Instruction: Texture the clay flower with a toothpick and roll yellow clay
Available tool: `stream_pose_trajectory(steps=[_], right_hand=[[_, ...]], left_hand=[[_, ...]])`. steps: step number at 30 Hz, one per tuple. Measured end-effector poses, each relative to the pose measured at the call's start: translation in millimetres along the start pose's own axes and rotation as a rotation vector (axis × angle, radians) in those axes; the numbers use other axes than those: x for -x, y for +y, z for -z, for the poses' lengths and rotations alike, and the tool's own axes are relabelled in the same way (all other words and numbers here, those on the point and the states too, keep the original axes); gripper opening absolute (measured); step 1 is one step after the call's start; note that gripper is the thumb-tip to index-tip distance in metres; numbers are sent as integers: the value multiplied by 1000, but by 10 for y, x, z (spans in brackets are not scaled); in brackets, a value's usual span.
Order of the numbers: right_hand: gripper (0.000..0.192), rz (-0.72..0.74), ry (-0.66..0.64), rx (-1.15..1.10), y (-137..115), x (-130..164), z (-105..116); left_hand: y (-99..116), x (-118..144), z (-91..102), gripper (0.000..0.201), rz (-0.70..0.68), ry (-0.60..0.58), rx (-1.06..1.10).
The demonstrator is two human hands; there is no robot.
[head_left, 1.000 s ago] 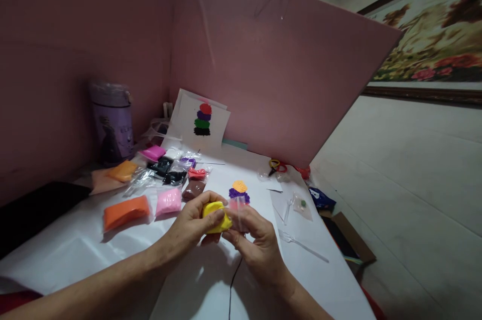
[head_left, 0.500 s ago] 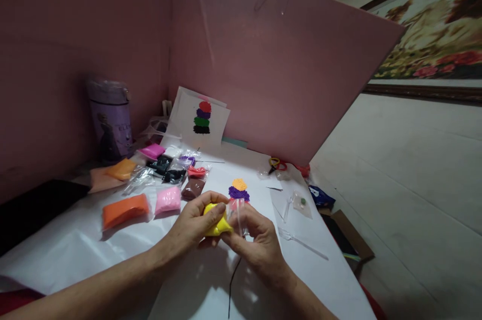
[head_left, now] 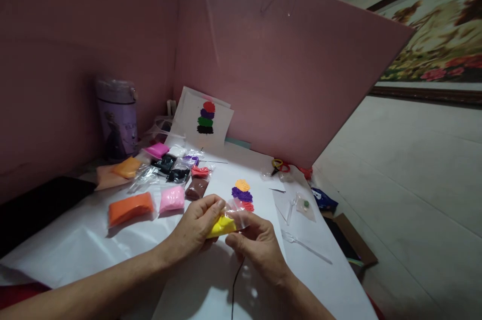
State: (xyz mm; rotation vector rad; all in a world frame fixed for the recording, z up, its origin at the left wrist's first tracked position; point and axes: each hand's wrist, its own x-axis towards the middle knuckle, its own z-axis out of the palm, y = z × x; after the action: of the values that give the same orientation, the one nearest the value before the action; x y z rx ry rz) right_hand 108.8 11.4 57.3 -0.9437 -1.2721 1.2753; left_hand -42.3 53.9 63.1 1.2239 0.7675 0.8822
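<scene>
Both hands meet over the white paper sheet, closed on one yellow clay lump in a clear plastic bag. Left hand pinches the clay from 9 o'clock; right hand grips the bag's loose film at 3 o'clock. Clay looks soft, light, easily dented; the film probably slippery. Best hold: on the lump itself. Orange packet and pink packet lie at 10 o'clock, apart.
</scene>
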Motion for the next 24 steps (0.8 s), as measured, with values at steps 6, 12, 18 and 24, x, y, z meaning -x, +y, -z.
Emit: stream_pose_trajectory(steps=[6, 12, 18, 24], right_hand=[[34, -1, 45, 7, 122, -3, -26], [40, -10, 30, 66, 178, -2, 1], [36, 33, 32, 33, 59, -2, -11], [35, -3, -11, 19, 10, -4, -4]], left_hand=[[-37, -13, -14, 48, -5, 35, 51], [-31, -22, -18, 43, -35, 73, 67], [4, -7, 32, 36, -151, 124, -63], [27, 77, 46, 26, -392, 191, -369]])
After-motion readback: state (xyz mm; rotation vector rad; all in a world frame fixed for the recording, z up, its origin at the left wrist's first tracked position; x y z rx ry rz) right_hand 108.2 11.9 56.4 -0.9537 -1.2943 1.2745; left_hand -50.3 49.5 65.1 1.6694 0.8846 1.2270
